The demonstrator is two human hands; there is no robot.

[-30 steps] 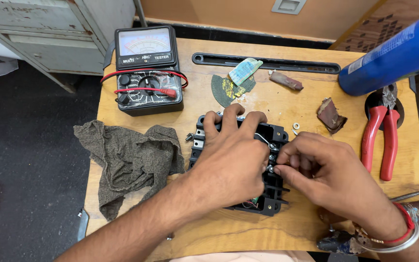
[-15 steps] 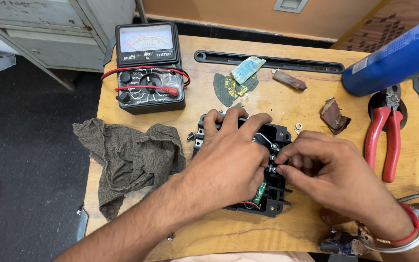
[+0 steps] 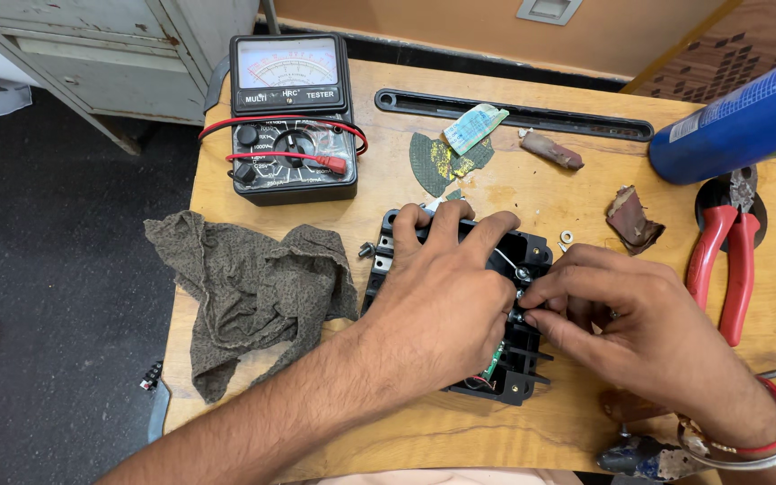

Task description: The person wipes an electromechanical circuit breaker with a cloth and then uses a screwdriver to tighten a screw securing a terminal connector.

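The black plastic housing (image 3: 521, 359) sits right in the middle of the frame on the small wooden table (image 3: 532, 189), mostly buried under both hands, with a bit of green circuit board peeking out near its lower edge. Left hand (image 3: 437, 301) is laid flat over the top of it, fingers spread and curled over the far rim, pinning it down. Right hand (image 3: 626, 314) comes in from the lower right with thumb and fingertips pinched tight on some tiny metal bit at the housing's right edge, too small to say what it is. Just left of the housing there's a crumpled grey-brown rag (image 3: 244, 287). Above that, upper left of the frame, an analog multimeter (image 3: 291, 117) with its red lead wrapped across the front. Red-handled pliers (image 3: 727, 260) lie at the right edge, with a blue spray can (image 3: 738, 121) poking in at the upper right, and a long black plastic strip (image 3: 514, 112) lies along the far side.
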